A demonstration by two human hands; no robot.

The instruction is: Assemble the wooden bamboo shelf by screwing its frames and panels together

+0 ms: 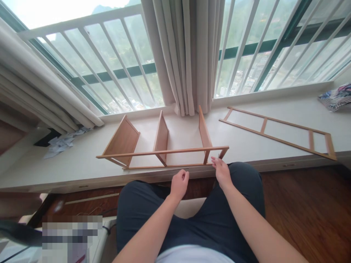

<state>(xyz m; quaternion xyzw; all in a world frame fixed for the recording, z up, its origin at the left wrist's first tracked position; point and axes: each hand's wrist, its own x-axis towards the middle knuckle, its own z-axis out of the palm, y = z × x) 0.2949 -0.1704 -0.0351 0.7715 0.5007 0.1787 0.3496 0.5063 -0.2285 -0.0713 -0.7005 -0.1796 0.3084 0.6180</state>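
A partly assembled wooden shelf unit [161,152] lies on the white window ledge, its ladder-like side frame toward me and three panels standing up behind it. My right hand [222,173] is at the right end of that frame, beside the short crosspiece. Its fingers are pinched together at the lower rail; whatever they hold is too small to name. Just in front of the ledge, my left hand [179,183] hovers over my lap, apart from the frame. Its fingers are curled closed, and their contents are hidden.
A second wooden ladder-like frame [264,126] lies flat on the ledge [246,148] to the right. Crumpled white papers [61,143] are at the left, a striped cloth bundle [336,98] at far right. Grey curtains [179,54] hang before barred windows. A white surface with blurred items is lower left.
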